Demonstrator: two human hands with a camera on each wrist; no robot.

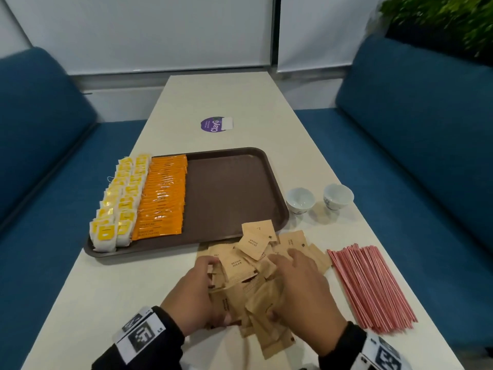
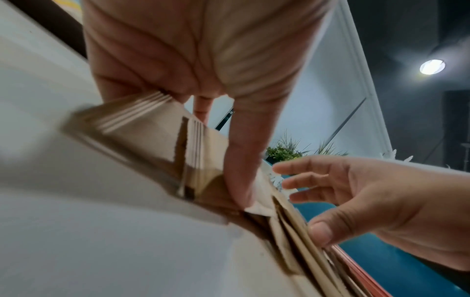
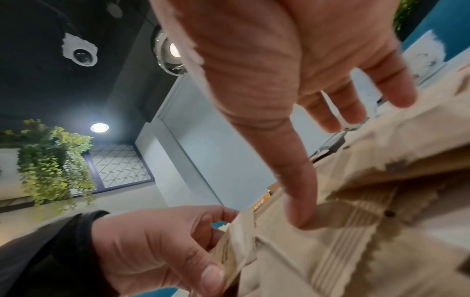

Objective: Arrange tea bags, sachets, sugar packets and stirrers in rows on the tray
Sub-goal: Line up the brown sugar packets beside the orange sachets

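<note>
Brown sugar packets (image 1: pixel 248 265) lie heaped, apparently crumpled, before tray (image 1: pixel 234 182).

**Around the counter**

A long pale counter (image 1: pixel 221 97) runs up the middle of the frame. Two small white cups (image 1: pixel 300 200) (image 1: pixel 338 196) stand side by side at centre right. A round purple sticker (image 1: pixel 213 124) lies further up. Blue sofas (image 1: pixel 40 124) (image 1: pixel 416 110) flank both sides; green foliage (image 1: pixel 437 14) fills the upper right corner.

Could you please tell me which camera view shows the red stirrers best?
The head view: the red stirrers lie fanned out on the table, right of the brown sugar packets. The left wrist view catches only a thin red edge; the right wrist view shows none.
</note>
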